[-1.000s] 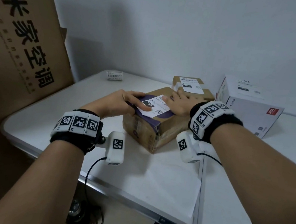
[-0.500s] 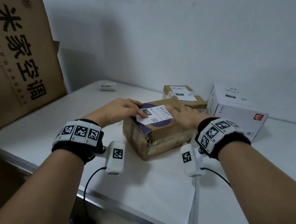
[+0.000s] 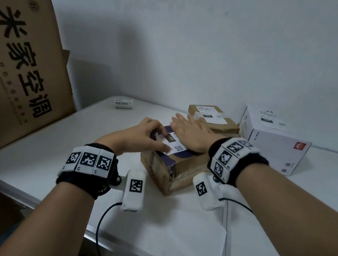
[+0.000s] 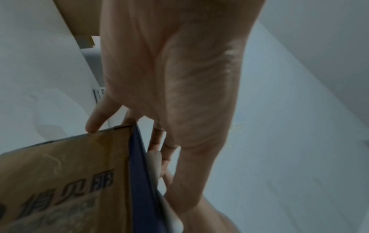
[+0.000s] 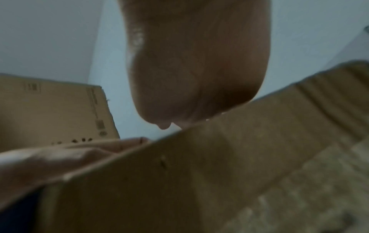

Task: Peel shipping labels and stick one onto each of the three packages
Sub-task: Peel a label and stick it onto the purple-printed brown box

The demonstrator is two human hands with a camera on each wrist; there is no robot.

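Observation:
A brown package with a purple top (image 3: 176,170) stands mid-table. A white shipping label (image 3: 175,146) lies on its top. My left hand (image 3: 154,134) presses the label's left edge with its fingertips, thumb along the near edge. My right hand (image 3: 187,128) lies flat over the label's far part, fingers straight. From the left wrist, the left hand (image 4: 169,78) reaches over the package (image 4: 60,173). From the right wrist, the palm (image 5: 189,71) rests on the package's top edge (image 5: 219,173). A small brown package (image 3: 219,124) and a white package (image 3: 271,141) behind each carry a label.
A huge cardboard carton (image 3: 21,51) leans at the table's left edge. One spare label (image 3: 124,103) lies at the far left of the white table (image 3: 97,130). A white sheet (image 3: 180,239) lies near the front edge. The wall is close behind the packages.
My right hand has slid left across the label and now covers its far part. The left hand stays at the label's left edge. The head view has tilted a little.

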